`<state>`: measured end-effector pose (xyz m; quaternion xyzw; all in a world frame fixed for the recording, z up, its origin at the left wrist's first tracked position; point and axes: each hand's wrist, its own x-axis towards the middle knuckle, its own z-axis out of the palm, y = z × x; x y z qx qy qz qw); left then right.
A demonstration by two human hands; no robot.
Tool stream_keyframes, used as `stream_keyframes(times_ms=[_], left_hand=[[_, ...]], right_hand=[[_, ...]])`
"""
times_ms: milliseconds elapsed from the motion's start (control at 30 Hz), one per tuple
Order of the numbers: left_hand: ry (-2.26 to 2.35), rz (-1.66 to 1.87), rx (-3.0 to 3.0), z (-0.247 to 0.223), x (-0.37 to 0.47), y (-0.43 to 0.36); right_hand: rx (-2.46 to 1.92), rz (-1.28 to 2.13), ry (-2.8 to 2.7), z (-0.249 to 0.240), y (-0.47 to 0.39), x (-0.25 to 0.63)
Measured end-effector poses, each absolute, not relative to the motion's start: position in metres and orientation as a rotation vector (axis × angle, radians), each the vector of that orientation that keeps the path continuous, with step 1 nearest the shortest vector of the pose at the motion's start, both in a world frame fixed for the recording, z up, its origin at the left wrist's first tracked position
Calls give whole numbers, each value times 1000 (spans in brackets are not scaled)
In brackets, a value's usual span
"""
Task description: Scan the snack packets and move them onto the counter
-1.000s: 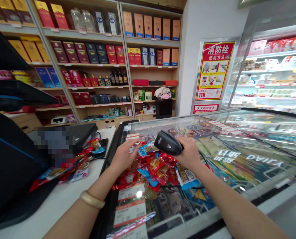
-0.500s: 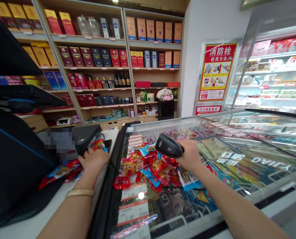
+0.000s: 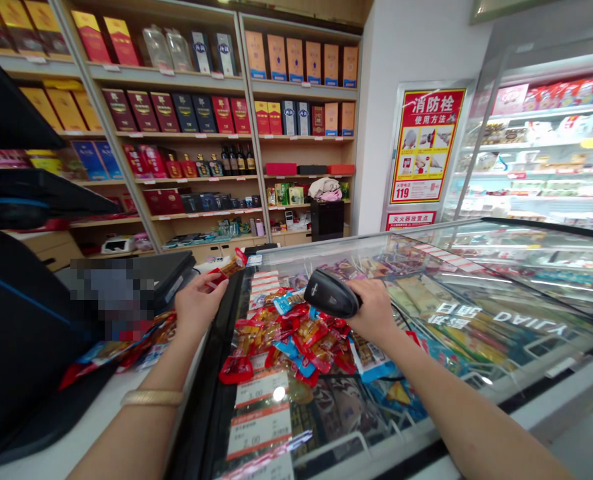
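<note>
Since the earlier frame, the left hand (image 3: 200,303) has lifted away from the snack heap (image 3: 164,330), which lies left of the freezer (image 3: 214,360). On the freezer's glass rests a loose pile of packets (image 3: 296,333). Above it, the right hand (image 3: 374,307) grips a black scanner (image 3: 331,293). Near the freezer's left rim, the left fingers pinch one red packet (image 3: 232,265); it could slip, because they seem to hold only its end.
</note>
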<state>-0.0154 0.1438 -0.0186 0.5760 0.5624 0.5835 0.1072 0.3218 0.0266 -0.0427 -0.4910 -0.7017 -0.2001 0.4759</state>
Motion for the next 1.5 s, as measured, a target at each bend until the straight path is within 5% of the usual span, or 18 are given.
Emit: stream_keyframes(times_ms=[367, 1067, 1300, 1500], left_hand=[[957, 1560, 1155, -2, 12, 117], [950, 1313, 1415, -6, 27, 107], [837, 990, 1775, -18, 50, 97], [1453, 1087, 2294, -23, 29, 116]], right_hand=[[-1168, -432, -1791, -37, 23, 322], [-1210, -376, -1893, -36, 21, 320], [-1199, -429, -1807, -37, 21, 323], [-1178, -449, -1808, -39, 22, 324]])
